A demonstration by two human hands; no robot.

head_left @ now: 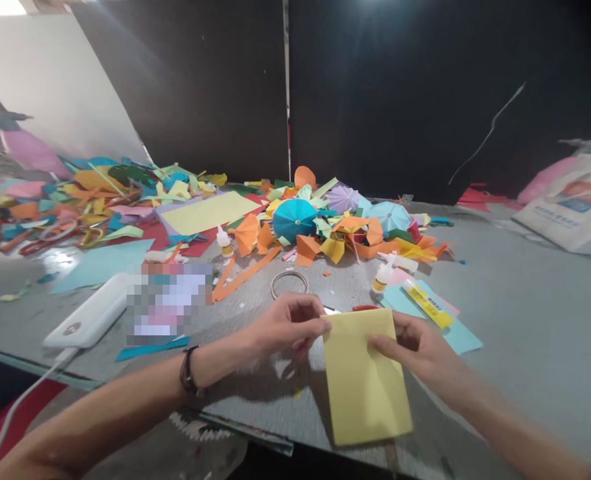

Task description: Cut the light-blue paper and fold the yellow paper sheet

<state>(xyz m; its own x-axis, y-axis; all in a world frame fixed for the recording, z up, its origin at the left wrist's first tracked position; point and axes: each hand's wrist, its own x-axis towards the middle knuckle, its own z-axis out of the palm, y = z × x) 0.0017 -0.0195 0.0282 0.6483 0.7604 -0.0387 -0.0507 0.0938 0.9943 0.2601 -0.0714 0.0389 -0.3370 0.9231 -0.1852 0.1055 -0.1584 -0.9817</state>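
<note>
One yellow sheet (pixel 365 400) is to the near right of the tape (pixel 289 273): fingers of the left hand (pixel 285 327) pinch its top-left corner; those of the right hand (pixel 420 343) grip its right edge, thumb in front.

Sheet (pixel 368 393) before tape roll (pixel 289 273) and paper scraps (pixel 308 251), power bank (pixel 92 312) left on table (pixel 535 327), tube (pixel 428 303) right.

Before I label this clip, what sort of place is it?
Probably a paper-craft workspace: a table strewn with coloured paper scraps, a glue bottle and a held sheet of yellow paper.
</note>
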